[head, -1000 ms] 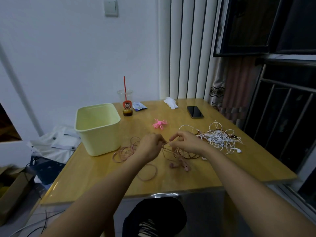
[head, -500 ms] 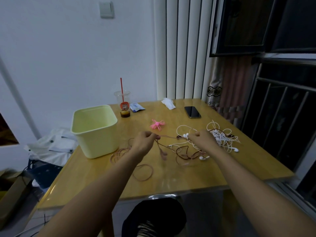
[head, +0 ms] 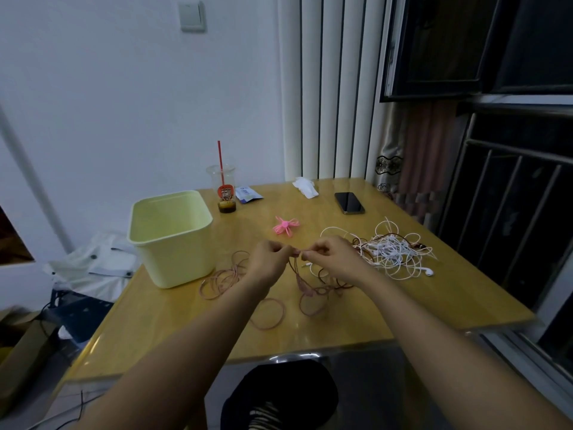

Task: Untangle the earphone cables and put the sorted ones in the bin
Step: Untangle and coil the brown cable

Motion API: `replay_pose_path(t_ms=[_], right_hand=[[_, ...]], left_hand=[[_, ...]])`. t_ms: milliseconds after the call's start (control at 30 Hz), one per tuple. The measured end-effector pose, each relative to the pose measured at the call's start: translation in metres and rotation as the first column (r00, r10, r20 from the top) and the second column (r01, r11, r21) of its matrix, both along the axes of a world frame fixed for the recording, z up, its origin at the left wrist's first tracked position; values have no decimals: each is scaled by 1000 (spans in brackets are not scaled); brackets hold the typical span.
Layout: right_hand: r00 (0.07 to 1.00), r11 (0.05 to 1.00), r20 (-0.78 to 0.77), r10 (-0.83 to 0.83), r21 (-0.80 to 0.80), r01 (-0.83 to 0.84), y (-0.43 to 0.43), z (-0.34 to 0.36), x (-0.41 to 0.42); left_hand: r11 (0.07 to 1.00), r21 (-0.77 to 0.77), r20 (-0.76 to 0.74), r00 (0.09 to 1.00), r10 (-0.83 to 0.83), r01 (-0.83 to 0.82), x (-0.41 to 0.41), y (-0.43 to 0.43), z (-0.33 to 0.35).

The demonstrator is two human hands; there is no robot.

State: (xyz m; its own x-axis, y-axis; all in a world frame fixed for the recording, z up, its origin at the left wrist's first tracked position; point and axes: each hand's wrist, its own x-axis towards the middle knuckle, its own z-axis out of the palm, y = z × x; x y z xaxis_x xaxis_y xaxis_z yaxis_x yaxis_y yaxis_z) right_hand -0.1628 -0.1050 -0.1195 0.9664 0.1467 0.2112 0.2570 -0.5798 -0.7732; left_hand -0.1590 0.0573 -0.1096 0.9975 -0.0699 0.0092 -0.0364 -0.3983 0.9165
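Observation:
Above the middle of the wooden table (head: 434, 302), my left hand (head: 269, 262) and my right hand (head: 331, 259) meet fingertip to fingertip. Both pinch the same pink earphone cable (head: 302, 285), which hangs from the pinch and loops over the tabletop. More pink loops (head: 217, 282) lie to the left by the bin. The pale yellow bin (head: 172, 237) stands at the table's left; nothing shows inside it. A tangle of white and brown earphone cables (head: 393, 251) lies just right of my right hand.
A small pink cable winder (head: 285, 226) lies behind my hands. Further back stand a plastic cup with a red straw (head: 224, 190), a blue packet (head: 248, 193), a crumpled tissue (head: 305, 186) and a dark phone (head: 349, 202). Window bars run along the right.
My hands were spread apart with the pink cable stretched between them half a second ago; now they have come together again at the centre.

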Motion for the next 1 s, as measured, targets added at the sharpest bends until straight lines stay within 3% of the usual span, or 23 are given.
replay_pose_path(t_ms=[167,267,367,467,733,1000], right_hand=[[996,996,-94,-10,85,18,-6,1,-1],[997,970,-59,-49,235,61,-5,6,-4],[996,916,-63,-69,390,89,-7,5,-3],[991,864,-126,38,503,30,-8,0,-4],[975,963,-218,-32,255,89,-13,4,-2],[973,994,-208,102,-14,-107,-12,7,-6]], left_hand=[[999,34,-78,996,30,-27,5,1,-10],[998,67,-171,985,-9,20,4,-1,-13],[999,8,-281,959,-33,36,0,-1,-10],[994,-60,-341,934,-109,94,-1,0,-8],[980,-81,-354,914,-198,181,-7,-1,-8],[981,13,-268,946,-185,196,-1,-1,-12]])
